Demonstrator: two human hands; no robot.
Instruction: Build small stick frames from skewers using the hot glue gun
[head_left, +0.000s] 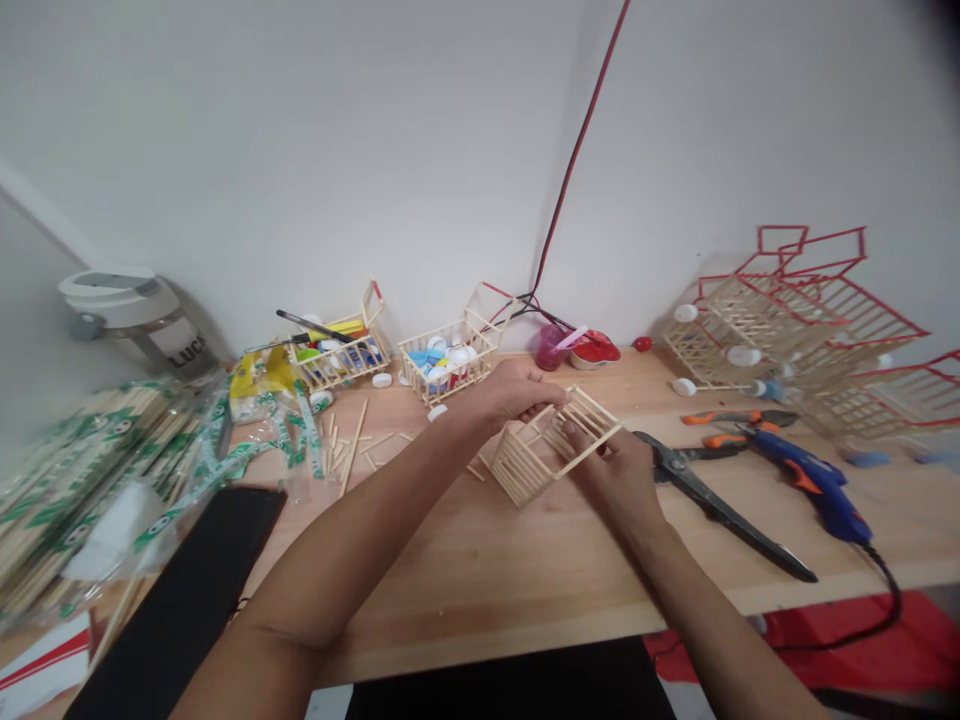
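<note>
My hands hold a small open cage of thin wooden sticks [525,458] a little above the wooden tabletop [480,570]. My left hand [510,392] grips its upper far corner, with the fingers curled over the sticks. My right hand [611,480] pinches its near right side between thumb and fingers. The cage is tilted, with one slatted side facing down and to the left. Black-handled scissors [712,495] lie just right of my right hand, and loose stick pieces [352,447] lie left of the cage.
Stick baskets holding bottle caps [448,357] stand along the wall. Red-edged stick racks [795,330] sit at the right with pliers [739,418] and a blue glue gun [814,490]. Bagged sticks [90,490] lie at the left. A red-and-black cable [577,150] runs down the wall.
</note>
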